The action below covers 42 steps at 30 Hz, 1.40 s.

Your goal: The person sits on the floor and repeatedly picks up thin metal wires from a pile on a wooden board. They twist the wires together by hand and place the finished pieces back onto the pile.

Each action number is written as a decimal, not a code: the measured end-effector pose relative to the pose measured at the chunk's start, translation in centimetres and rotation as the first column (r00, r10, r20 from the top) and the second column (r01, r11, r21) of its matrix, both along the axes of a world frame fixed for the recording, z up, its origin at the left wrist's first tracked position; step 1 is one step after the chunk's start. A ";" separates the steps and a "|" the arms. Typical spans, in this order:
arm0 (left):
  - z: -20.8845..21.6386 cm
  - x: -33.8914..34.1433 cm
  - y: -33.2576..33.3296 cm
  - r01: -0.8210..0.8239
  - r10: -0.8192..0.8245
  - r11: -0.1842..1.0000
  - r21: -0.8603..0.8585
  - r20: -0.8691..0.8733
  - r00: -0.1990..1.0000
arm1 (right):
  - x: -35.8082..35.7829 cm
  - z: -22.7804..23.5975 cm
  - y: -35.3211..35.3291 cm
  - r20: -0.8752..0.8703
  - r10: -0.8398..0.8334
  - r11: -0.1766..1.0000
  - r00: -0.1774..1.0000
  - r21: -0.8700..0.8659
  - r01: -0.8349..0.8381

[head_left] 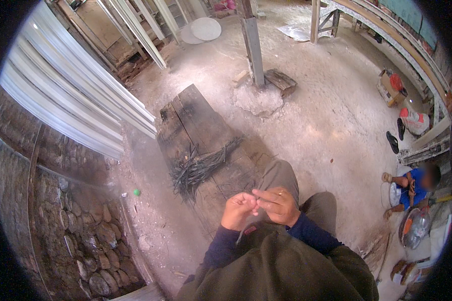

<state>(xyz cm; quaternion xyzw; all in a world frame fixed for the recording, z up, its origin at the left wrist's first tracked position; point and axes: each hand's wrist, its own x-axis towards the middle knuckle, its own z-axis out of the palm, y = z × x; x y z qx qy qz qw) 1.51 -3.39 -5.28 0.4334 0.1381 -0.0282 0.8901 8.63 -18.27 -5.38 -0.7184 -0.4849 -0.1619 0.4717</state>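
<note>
My left hand (240, 211) and my right hand (280, 206) meet fingertip to fingertip above my lap, near the front edge of a wooden bench. The left fingers are curled in a pinch. On the right, the fingers press together, pointing toward the left hand. Anything between the fingertips is too small to make out. Beyond my hands, a loose bundle of dark, thin strips (201, 165) lies across the worn wooden bench (188, 108). Its strands spread out at the left end and narrow toward the right.
Long white corrugated sheets (80, 85) lean at the left, above a stone wall (95, 261). A wooden post (253, 52) rises from a rough concrete base ahead. At the right, a person in blue (412, 188) sits low, near black sandals (392, 142) and a cardboard box (390, 89).
</note>
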 end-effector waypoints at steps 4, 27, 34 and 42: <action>0.5 -0.1 0.9 0.084 -0.077 0.988 0.127 -0.057 0.995 | -0.1 -0.8 0.0 -0.136 0.103 0.994 0.985 -0.025 -0.107; 0.9 -1.2 -1.4 -0.175 0.035 0.775 0.608 0.235 0.971 | -1.0 -1.7 0.4 -0.951 0.178 0.981 0.254 0.192 0.032; -0.2 -1.4 -1.2 -0.215 0.004 0.652 0.727 0.281 0.960 | -1.2 -1.4 0.5 -0.947 0.312 0.944 0.076 0.319 0.091; -0.4 -0.8 -1.2 -0.300 0.073 0.765 0.571 0.386 0.920 | -1.3 0.8 0.3 -0.803 0.067 0.998 0.592 0.062 -0.029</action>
